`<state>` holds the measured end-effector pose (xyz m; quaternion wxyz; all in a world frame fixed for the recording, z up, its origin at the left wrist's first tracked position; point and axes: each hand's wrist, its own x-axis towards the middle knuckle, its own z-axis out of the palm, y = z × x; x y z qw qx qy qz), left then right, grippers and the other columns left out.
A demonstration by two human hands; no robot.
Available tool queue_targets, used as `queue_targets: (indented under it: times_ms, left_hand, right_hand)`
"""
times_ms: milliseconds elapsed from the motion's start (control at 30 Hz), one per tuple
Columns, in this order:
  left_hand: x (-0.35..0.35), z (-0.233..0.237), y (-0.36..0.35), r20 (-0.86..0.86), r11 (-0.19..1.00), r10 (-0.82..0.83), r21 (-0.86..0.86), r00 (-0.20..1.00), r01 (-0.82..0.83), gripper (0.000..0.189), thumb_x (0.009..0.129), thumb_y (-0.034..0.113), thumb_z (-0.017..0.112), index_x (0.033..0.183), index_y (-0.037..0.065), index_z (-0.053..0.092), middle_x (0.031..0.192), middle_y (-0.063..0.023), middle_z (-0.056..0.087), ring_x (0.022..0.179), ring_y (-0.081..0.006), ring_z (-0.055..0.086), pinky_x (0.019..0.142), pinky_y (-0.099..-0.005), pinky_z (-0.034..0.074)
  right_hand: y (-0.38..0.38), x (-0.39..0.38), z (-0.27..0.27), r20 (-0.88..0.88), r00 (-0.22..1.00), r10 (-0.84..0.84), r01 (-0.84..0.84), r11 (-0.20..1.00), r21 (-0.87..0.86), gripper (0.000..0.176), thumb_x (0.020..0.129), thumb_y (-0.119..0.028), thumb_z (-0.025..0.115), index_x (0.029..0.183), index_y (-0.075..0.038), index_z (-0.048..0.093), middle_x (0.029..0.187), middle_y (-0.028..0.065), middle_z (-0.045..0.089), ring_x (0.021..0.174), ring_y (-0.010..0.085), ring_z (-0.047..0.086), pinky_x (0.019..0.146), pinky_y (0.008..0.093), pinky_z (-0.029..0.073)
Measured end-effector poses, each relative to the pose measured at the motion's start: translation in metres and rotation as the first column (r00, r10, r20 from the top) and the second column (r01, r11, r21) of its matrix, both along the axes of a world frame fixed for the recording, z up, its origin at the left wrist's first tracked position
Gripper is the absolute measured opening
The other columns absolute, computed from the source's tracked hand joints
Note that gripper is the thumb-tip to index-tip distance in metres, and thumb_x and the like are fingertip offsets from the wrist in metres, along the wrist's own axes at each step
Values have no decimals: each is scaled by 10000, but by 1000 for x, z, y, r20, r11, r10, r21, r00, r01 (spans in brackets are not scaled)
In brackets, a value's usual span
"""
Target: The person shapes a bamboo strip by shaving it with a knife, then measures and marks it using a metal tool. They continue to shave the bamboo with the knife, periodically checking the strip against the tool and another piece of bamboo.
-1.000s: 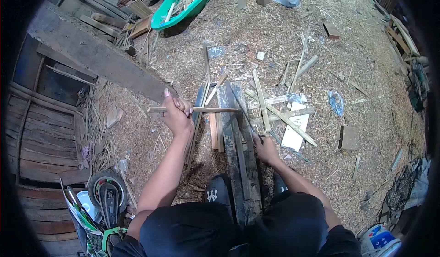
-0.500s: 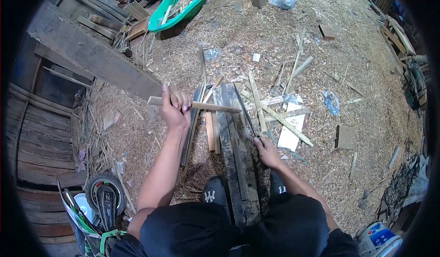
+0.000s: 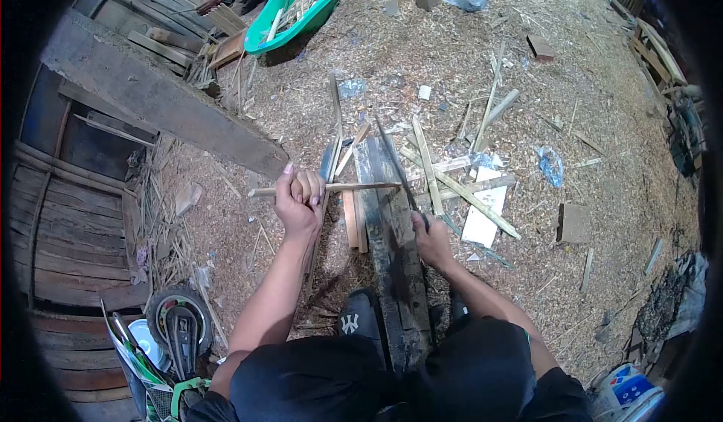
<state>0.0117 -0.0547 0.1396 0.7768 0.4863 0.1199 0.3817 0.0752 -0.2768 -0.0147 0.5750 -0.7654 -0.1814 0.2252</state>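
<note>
My left hand (image 3: 298, 201) is wrapped around a pale wooden stick (image 3: 348, 187), which points sideways with its right end over a dark, worn wooden beam (image 3: 399, 249). My right hand (image 3: 431, 240) grips the handle of a long knife (image 3: 392, 149). Its thin dark blade slants away from me, up and to the left, and crosses the right end of the stick. The beam runs lengthwise between my shoes, with short wood pieces (image 3: 351, 219) lying along its left side.
Split wood strips and a white sheet (image 3: 484, 215) lie right of the beam on chip-covered ground. A thick post (image 3: 162, 91) slants in from the left. Farther back are a green tub (image 3: 295, 27) of wood pieces and another person's hand (image 3: 208, 3).
The knife has shifted left over the beam, its blade now at the stick's right end. The stick has turned slightly in my left hand and lies more level.
</note>
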Motion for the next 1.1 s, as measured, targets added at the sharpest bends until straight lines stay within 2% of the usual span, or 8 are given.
queue_targets:
  times_ms: [167, 300, 367, 600, 667, 800, 967, 1100]
  left_hand:
    - [-9, -8, 5, 7, 998, 27, -59, 1000, -27, 513, 976, 239, 425, 511, 182, 215, 440, 3, 248, 401, -137, 248, 498, -317, 286]
    - [-21, -18, 10, 40, 999, 27, -44, 999, -25, 501, 971, 223, 398, 507, 181, 214, 438, -8, 251, 410, -143, 254, 509, -317, 299]
    - [-19, -20, 12, 42, 997, 45, -58, 998, -43, 496, 974, 212, 388, 509, 175, 218, 439, -12, 248, 421, -151, 262, 514, -318, 302]
    - [-28, -21, 13, 71, 998, 39, -46, 997, -35, 483, 970, 205, 374, 512, 168, 222, 440, -11, 246, 427, -154, 266, 528, -332, 318]
    - [-30, -23, 13, 60, 1000, 1, 15, 998, -2, 483, 970, 203, 371, 512, 169, 223, 439, -11, 246, 424, -154, 263, 526, -333, 318]
    - [-31, -24, 10, 38, 999, 36, 30, 999, -38, 487, 961, 228, 387, 500, 186, 233, 429, 6, 258, 396, -147, 254, 510, -327, 318]
    - [-32, -24, 12, 12, 997, 67, -48, 998, -67, 495, 969, 239, 398, 506, 183, 232, 428, -2, 259, 400, -144, 256, 509, -325, 318]
    - [-28, -24, 12, 29, 993, 84, -85, 996, -81, 500, 975, 238, 401, 507, 179, 234, 427, -8, 268, 400, -144, 256, 509, -326, 318]
  right_hand:
    - [-2, -1, 7, 33, 998, -57, 49, 977, 208, 448, 1016, -362, 514, 799, 29, 544, 630, 203, 563, 567, 358, 552, 568, 442, 432]
    - [-6, -5, -61, 209, 978, -17, 53, 985, -165, 532, 1025, -422, 460, 787, 30, 612, 649, 208, 589, 587, 369, 575, 577, 435, 449]
    - [-13, 6, -15, 74, 997, -15, 29, 982, -184, 559, 1029, -433, 437, 786, 29, 637, 656, 211, 591, 599, 351, 583, 593, 428, 459]
    - [-3, -4, -15, -12, 990, -143, 140, 951, 275, 527, 1015, -431, 463, 847, 43, 620, 645, 208, 574, 596, 316, 573, 594, 430, 458]
    - [-5, -10, -43, 137, 990, 41, -24, 992, -123, 525, 1009, -445, 473, 850, 39, 600, 636, 208, 567, 596, 343, 584, 591, 436, 457]
    - [-12, -2, -7, 54, 998, 30, -22, 989, -144, 507, 1005, -435, 490, 852, 40, 580, 657, 235, 579, 633, 410, 607, 609, 467, 461]
    - [-12, -6, -5, 175, 980, -92, 61, 983, 175, 478, 1000, -402, 513, 843, 44, 579, 726, 289, 602, 719, 492, 609, 648, 523, 455]
    - [-14, -3, -9, 77, 996, 39, -23, 981, -195, 467, 1000, -393, 511, 837, 39, 581, 772, 305, 610, 781, 511, 612, 652, 545, 447]
